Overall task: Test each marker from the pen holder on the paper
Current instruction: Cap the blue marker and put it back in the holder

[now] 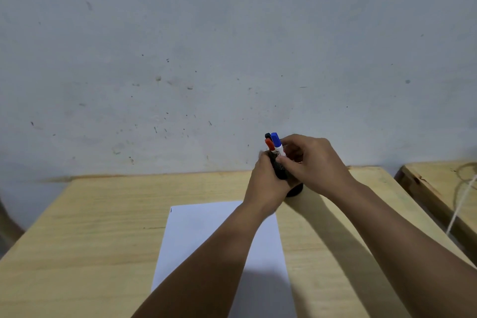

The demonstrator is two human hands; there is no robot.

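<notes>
Black mesh pen holder [281, 171] at table's [103, 227] far edge, right of centre. Inside, upright: blue-capped marker [276, 142], red-capped marker [270, 144], black-capped marker [267, 135]. Left hand [268, 184] wraps holder. Right hand [313, 162] pinches blue-capped marker's white barrel. White paper [206, 235] nearer, flat.

No legible text anywhere. Blue-capped marker [278, 146] has a dark print patch on its white barrel, at 12 o'clock of the pen holder [281, 171], too small and blurred to read. Paper [206, 235] carries only a tiny dark mark at its far-left corner, about 11 o'clock on the sheet, not a readable character.
</notes>
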